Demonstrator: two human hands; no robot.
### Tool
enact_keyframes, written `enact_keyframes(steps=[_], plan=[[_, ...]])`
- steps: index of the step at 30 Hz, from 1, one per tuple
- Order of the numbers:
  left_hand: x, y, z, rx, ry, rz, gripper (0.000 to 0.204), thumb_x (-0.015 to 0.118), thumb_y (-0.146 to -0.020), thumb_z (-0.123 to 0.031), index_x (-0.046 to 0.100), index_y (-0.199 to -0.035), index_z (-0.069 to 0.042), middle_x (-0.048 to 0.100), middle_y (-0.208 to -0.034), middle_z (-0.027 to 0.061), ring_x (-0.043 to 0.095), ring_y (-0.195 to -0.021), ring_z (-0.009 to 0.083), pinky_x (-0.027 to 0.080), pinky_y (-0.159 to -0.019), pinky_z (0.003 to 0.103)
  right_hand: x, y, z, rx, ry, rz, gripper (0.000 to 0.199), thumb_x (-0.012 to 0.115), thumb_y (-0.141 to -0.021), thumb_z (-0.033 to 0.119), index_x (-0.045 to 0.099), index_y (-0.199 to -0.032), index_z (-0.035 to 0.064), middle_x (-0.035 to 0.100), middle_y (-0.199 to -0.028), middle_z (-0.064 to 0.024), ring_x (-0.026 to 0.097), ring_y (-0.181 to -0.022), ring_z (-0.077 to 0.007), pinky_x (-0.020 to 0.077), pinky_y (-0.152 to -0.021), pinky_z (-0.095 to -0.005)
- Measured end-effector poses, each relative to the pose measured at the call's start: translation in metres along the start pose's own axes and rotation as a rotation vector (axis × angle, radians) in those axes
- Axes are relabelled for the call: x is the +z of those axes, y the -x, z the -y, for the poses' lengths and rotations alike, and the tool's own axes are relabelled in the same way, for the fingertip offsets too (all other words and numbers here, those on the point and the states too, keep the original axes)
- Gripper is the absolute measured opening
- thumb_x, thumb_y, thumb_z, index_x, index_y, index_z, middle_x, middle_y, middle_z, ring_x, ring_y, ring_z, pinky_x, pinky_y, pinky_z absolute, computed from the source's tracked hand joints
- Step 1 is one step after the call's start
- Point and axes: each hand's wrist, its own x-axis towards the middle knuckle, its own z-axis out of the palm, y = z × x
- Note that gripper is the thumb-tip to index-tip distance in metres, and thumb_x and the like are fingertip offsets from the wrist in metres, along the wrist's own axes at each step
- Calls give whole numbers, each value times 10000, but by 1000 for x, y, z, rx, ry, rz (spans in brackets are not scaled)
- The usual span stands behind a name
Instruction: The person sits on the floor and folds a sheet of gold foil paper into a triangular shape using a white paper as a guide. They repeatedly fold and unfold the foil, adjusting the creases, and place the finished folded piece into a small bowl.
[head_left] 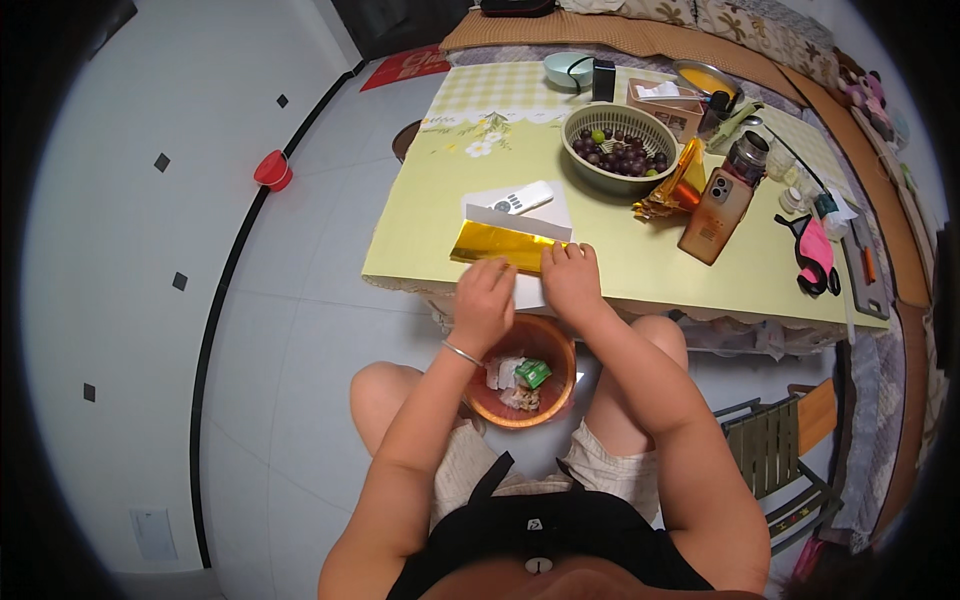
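Observation:
A sheet of gold foil paper [492, 241] lies at the table's near edge, with a pale strip standing along its far side. My left hand [484, 303] has its fingers bent together at the foil's near edge; the fingertips are partly hidden. On the right end of the foil, my right hand [573, 284] holds it down with curved fingers. White paper [528, 292] shows between my hands, beneath the foil. Just beyond is a white remote control [526, 197], resting on a pale sheet [556, 216].
An orange-brown bin [553, 402] with rubbish stands between my knees. A basket of grapes [575, 175], crumpled gold foil [672, 193], a leaning phone [716, 218] and a pink-and-black mask [814, 252] occupy the table's right part. A folding chair [765, 455] stands at the right.

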Motion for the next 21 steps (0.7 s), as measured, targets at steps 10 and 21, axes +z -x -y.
enact_keyframes(steps=[10, 21], plan=[[30, 3, 9, -418, 169, 0, 116, 774, -737, -135, 695, -764, -55, 618, -812, 108, 595, -813, 316, 476, -739, 430, -3, -15, -36, 360, -719, 149, 158, 732, -795, 245, 738, -821, 89, 687, -910, -71, 625, -911, -286, 509, -813, -404], [51, -5, 21, -532, 78, -16, 192, 742, -786, -148, 626, -705, -19, 619, -756, 148, 598, -755, 336, 467, -686, 443, 2, -26, -31, 469, -738, 108, 191, 748, -810, 256, 722, -797, 67, 648, -867, -108, 622, -883, -286, 507, -768, -397]])
